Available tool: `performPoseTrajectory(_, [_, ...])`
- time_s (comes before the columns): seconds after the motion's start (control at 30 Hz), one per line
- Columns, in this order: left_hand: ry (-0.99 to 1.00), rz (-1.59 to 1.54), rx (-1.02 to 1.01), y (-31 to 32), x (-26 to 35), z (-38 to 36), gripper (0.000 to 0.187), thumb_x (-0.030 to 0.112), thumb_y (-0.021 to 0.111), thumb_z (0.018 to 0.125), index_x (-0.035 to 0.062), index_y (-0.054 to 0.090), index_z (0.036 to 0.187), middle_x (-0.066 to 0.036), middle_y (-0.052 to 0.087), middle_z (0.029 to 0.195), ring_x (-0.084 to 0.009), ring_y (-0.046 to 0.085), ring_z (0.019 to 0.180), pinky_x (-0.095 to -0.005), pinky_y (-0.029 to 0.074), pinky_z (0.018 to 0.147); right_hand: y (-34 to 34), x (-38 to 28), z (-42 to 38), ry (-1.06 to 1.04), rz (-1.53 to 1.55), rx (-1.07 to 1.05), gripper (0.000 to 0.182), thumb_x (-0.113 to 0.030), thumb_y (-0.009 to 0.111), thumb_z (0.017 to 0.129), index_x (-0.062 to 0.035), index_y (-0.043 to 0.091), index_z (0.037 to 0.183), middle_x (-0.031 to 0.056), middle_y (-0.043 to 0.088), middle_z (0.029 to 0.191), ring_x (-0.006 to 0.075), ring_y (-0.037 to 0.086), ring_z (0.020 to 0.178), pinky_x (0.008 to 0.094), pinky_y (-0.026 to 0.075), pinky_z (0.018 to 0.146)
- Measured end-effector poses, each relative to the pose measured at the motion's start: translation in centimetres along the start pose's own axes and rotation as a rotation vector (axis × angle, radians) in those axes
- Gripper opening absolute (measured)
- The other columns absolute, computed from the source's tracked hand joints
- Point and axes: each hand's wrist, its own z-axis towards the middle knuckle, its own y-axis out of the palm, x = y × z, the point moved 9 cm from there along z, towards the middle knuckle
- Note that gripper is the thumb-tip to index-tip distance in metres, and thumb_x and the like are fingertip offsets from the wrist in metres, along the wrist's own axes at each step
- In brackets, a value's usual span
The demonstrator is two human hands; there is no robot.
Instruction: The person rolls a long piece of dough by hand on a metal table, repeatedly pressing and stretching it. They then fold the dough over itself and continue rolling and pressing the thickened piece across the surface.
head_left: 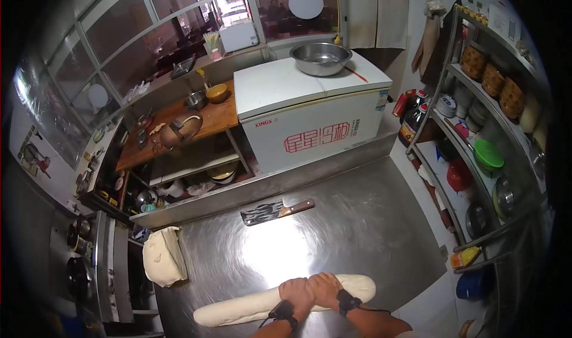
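A long, thick roll of pale dough lies across the front of the steel table. My left hand and my right hand are side by side on top of it, right of its middle, touching each other. Their fingers are curled over the dough and pressed together. Black bands circle both wrists. A large block of dough sits at the table's left edge. Beyond the roll, a cleaver lies flat near the back edge, its handle pointing right.
A raised steel ledge runs along the back of the table. Behind it stands a white chest freezer with a metal basin on top. Metal shelves with bowls and bottles are at the right.
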Motion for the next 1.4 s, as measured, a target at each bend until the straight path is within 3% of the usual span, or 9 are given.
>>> performPoseTrajectory(0.3, [-0.159,0.057,0.054,3.9,-3.2,7.6,0.028,0.026,0.059,0.088,0.0092,0.069,0.068,-0.013,0.07,0.068,-0.035,0.067,0.062,-0.0485,0.052,0.063,-2.0,5.3,5.9,0.144,0.132,0.238,0.021,-0.027,0.068,0.088,-0.0071,0.072,0.095,0.0126,0.074,0.099,0.0342,0.068,0.098,0.0489,0.054,0.084])
performPoseTrajectory(0.37, [-0.166,0.039,-0.029,4.8,-3.5,7.1,0.028,0.025,0.058,0.089,0.0086,0.07,0.07,-0.013,0.072,0.07,-0.0345,0.068,0.065,-0.0485,0.053,0.063,-1.7,5.4,5.6,0.177,0.107,0.248,0.031,-0.032,0.067,0.088,-0.0045,0.072,0.1,0.0159,0.074,0.104,0.0355,0.068,0.102,0.0505,0.052,0.094])
performPoseTrajectory(0.43, [-0.102,0.035,-0.056,3.8,-2.5,5.2,0.024,0.024,0.06,0.089,0.0089,0.07,0.073,-0.012,0.071,0.074,-0.0328,0.067,0.073,-0.049,0.051,0.066,-3.6,2.7,3.9,0.036,-0.181,0.573,0.031,-0.037,0.065,0.09,-0.0073,0.071,0.095,0.0144,0.072,0.099,0.0362,0.067,0.102,0.0568,0.045,0.103])
performPoseTrajectory(0.57, [0.097,-0.035,-0.042,-0.3,1.8,-1.6,0.018,0.022,0.063,0.087,0.0087,0.067,0.075,-0.013,0.067,0.083,-0.0331,0.063,0.084,-0.0477,0.048,0.074,-6.7,-4.1,-3.1,0.16,-0.127,-0.314,0.029,-0.036,0.068,0.086,-0.0112,0.073,0.099,0.0096,0.071,0.099,0.0344,0.065,0.101,0.0571,0.039,0.11])
performPoseTrajectory(0.63, [0.124,-0.14,0.06,-2.1,4.3,-5.8,0.015,0.021,0.064,0.083,0.0072,0.066,0.078,-0.013,0.064,0.09,-0.0342,0.06,0.087,-0.0475,0.045,0.078,-6.0,-4.6,-8.5,0.09,-0.079,0.055,0.024,-0.031,0.069,0.082,-0.0096,0.072,0.092,0.0113,0.074,0.1,0.0317,0.068,0.1,0.0539,0.041,0.109])
performPoseTrajectory(0.8, [0.234,-0.227,0.248,-2.7,6.5,-9.3,0.013,0.022,0.061,0.086,0.0123,0.065,0.079,-0.01,0.067,0.092,-0.0331,0.062,0.093,-0.0482,0.044,0.082,-4.4,-5.5,-12.1,0.011,-0.152,0.42,0.02,-0.028,0.066,0.084,-0.0108,0.071,0.092,0.0073,0.072,0.094,0.0279,0.067,0.094,0.0449,0.048,0.09])
performPoseTrajectory(1.1, [-0.008,0.007,-0.062,4.1,3.0,4.3,0.014,0.023,0.062,0.086,0.0123,0.071,0.083,-0.009,0.071,0.085,-0.0292,0.066,0.082,-0.0465,0.046,0.08,-1.9,6.5,0.0,0.098,0.067,0.108,0.013,-0.021,0.064,0.089,-0.0092,0.068,0.087,0.0077,0.072,0.088,0.029,0.067,0.089,0.043,0.053,0.082])
performPoseTrajectory(1.23, [-0.02,0.034,0.04,5.1,2.5,7.4,0.023,0.023,0.06,0.089,0.0123,0.066,0.07,-0.008,0.069,0.072,-0.03,0.066,0.071,-0.0465,0.049,0.066,-4.6,7.6,2.1,0.089,0.078,0.305,0.012,-0.021,0.065,0.086,-0.0084,0.067,0.085,0.0101,0.071,0.084,0.0312,0.067,0.087,0.0444,0.054,0.08])
performPoseTrajectory(1.4, [-0.08,0.075,-0.09,7.4,1.4,7.0,0.028,0.025,0.059,0.09,0.0088,0.069,0.07,-0.013,0.072,0.079,-0.033,0.067,0.079,-0.0483,0.052,0.07,-4.2,8.9,2.4,0.21,0.042,0.395,0.041,-0.037,0.064,0.089,-0.0027,0.074,0.11,0.0181,0.071,0.099,0.0384,0.061,0.111,0.0553,0.042,0.106])
